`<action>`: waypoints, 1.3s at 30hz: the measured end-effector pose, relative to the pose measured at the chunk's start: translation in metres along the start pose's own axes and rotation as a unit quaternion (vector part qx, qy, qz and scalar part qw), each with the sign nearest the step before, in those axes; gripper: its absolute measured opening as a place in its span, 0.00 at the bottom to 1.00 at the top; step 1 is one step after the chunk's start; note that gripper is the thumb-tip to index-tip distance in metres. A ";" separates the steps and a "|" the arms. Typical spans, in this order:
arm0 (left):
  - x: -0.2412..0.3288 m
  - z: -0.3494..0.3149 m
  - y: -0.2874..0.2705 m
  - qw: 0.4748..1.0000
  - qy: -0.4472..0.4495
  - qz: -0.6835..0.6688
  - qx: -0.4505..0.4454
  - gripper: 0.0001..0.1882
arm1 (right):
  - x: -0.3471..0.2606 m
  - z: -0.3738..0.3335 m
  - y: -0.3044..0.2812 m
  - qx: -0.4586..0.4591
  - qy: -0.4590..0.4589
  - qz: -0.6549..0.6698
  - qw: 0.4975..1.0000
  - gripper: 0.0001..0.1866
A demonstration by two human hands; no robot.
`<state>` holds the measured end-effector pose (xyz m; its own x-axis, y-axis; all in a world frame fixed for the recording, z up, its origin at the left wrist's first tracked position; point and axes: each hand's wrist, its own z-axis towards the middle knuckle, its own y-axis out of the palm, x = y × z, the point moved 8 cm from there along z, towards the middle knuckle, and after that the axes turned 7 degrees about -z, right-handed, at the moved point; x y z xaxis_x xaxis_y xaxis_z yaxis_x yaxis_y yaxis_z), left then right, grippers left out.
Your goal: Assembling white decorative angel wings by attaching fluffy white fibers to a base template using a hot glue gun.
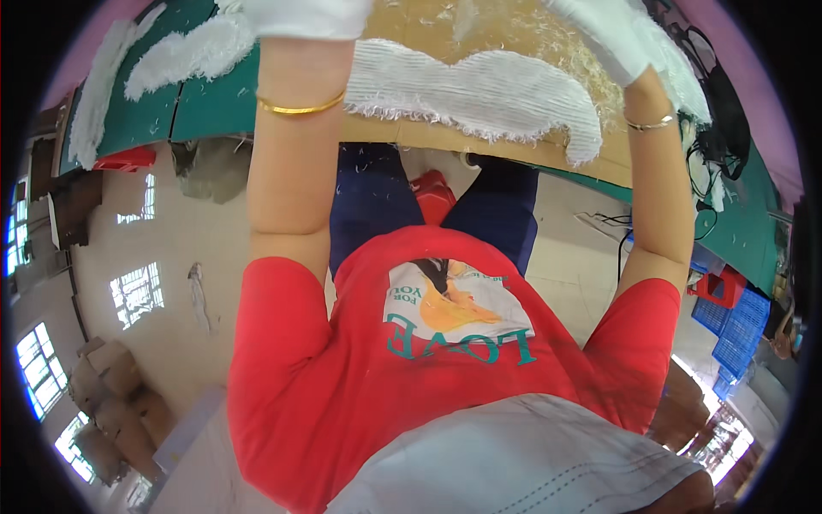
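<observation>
My left hand (308, 17), in a white glove, reaches over the worktable at the top edge of the picture; its fingers are cut off. My right hand (610, 38), also gloved in white, is farther right, and its fingertips run out of the picture. Whether either hand holds anything does not show. Between my forearms lies a white ribbed fabric piece (462, 90) with a wavy outline and frayed edges. It rests flat on a brown cardboard sheet (377, 130) strewn with loose white threads. More fluffy white material (681, 77) sits beside my right wrist.
Fluffy white pieces (188, 53) lie on the green tabletop (214, 103) at the left. A black strap or bag with cables (728, 124) is on the right. Below stand a red stool (434, 197) between my legs, blue crates (735, 330), and cardboard boxes (116, 403).
</observation>
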<state>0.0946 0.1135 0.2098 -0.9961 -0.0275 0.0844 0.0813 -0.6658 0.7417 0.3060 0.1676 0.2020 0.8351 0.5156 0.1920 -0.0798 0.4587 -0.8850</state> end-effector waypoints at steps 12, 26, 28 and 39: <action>0.064 -0.044 -0.019 0.946 0.152 0.217 0.187 0.23 | -0.009 -0.007 0.103 -0.214 -0.022 0.584 0.783 0.17; 0.141 -0.142 -0.029 0.728 0.004 0.682 0.067 0.17 | 0.003 -0.083 -0.029 0.110 -0.107 0.078 0.985 0.12; 0.139 -0.163 -0.032 0.837 0.047 0.544 -0.022 0.10 | -0.004 -0.096 -0.033 0.168 -0.113 0.072 0.977 0.13; 0.099 -0.169 -0.055 0.162 -0.118 0.946 -0.253 0.21 | -0.051 -0.170 0.040 0.268 0.002 0.051 0.962 0.15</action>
<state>-0.0142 0.0211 0.0652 0.8304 -0.5496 -0.0912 0.1594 0.3912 -0.9064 0.3531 0.0364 0.0846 0.8103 0.5751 0.1129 -0.4298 0.7141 -0.5526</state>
